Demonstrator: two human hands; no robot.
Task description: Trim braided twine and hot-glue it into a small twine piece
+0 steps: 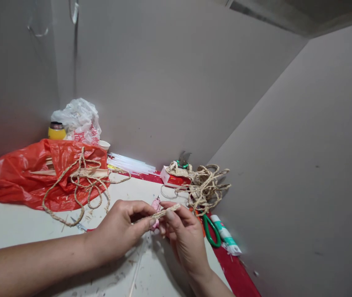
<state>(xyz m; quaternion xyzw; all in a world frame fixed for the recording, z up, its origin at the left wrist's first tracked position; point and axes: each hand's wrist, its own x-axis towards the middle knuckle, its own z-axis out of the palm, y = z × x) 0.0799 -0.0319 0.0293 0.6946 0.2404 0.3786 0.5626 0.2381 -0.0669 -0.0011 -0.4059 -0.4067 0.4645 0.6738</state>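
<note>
A short length of braided straw cord (164, 212) is stretched between my two hands above the white table. My left hand (123, 222) pinches its left end between thumb and fingers. At the other end, my right hand (184, 231) is closed on the cord, thumb on top and fingers curled beneath. Just behind the cord is a pink object (156, 204), partly hidden by my fingers, so its kind is unclear. Past my left wrist lie small scissors (79, 225), mostly covered by the arm.
A red plastic bag (18, 173) with wooden sticks and a loose braided cord (61, 181) lies left. Translucent glue sticks (132, 163) line the back wall. Tangled braided cord (208, 185), a green scissor handle (211, 231) and a white-and-teal tube (226, 235) sit right.
</note>
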